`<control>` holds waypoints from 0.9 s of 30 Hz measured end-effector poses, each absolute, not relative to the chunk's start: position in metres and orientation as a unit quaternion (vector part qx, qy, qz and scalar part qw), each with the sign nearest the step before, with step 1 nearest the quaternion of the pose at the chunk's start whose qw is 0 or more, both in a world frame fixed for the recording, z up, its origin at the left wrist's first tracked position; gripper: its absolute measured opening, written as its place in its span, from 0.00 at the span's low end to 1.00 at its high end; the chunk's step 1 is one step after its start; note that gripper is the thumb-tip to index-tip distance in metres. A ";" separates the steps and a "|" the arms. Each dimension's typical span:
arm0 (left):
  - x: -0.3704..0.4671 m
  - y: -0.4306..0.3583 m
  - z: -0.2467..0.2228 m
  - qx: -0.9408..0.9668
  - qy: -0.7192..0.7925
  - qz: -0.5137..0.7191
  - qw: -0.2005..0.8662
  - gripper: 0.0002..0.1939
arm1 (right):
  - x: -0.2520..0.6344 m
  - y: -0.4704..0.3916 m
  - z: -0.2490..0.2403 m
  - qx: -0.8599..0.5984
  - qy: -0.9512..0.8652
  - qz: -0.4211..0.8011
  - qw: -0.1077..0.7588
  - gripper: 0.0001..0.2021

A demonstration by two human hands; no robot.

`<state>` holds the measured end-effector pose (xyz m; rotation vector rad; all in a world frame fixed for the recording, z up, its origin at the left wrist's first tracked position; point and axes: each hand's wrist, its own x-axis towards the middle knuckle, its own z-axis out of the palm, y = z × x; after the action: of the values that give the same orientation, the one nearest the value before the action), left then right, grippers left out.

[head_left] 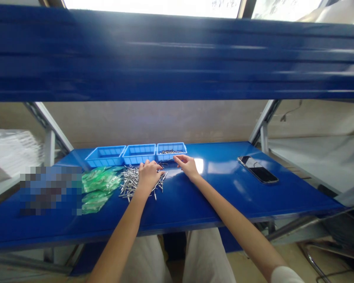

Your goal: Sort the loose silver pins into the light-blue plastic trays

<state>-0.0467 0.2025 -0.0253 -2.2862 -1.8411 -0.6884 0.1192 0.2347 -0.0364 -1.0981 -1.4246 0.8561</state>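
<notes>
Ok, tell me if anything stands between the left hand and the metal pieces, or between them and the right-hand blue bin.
Nothing visible separates the left hand from the metal pieces. Towards the right-hand blue bin, only that hand's fingers and the right hand crowd the gap.

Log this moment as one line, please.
left hand: at metal pieces | right hand: fingers pinched, contents unclear | rightmost bin: small parts inside | phone: on blue table
</notes>
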 end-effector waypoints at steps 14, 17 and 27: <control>-0.046 0.201 -0.024 -0.747 -0.624 -0.225 0.046 0.08 | 0.127 0.242 -0.028 -0.444 -0.592 0.374 0.560 0.16; -0.045 0.202 -0.026 -0.752 -0.618 -0.226 0.040 0.08 | 0.130 0.245 -0.023 -0.426 -0.594 0.383 0.565 0.19; -0.043 0.208 -0.031 -0.737 -0.613 -0.285 -0.002 0.08 | 0.133 0.241 -0.031 -0.430 -0.680 0.318 0.503 0.11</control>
<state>-0.0435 0.2080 -0.0306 -2.3178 -1.9269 -0.8974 0.1328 0.2412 -0.0312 -1.0378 -1.6415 0.7674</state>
